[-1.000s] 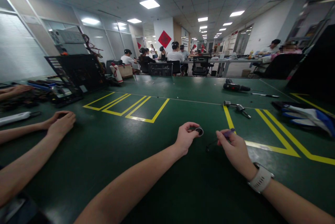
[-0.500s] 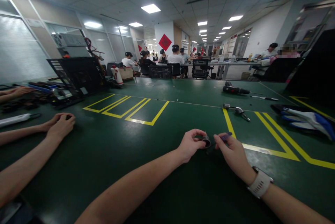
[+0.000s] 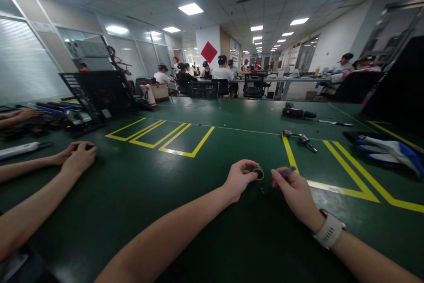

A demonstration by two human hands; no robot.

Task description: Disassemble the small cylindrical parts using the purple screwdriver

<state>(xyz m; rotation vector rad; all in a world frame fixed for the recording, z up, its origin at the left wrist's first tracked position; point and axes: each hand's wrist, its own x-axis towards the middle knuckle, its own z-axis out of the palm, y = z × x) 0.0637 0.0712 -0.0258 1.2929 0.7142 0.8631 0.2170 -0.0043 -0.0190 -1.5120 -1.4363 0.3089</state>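
Here, left hand (image 3: 239, 179) pinches a ring (image 3: 261, 173), right hand (image 3: 294, 189) a purple-handled tool (image 3: 289, 171).

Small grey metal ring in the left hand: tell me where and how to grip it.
Probably pinch the small grey metal ring by its outer rim at the right, coming from the right: the round edge is exposed there, while the left hand covers its left side.
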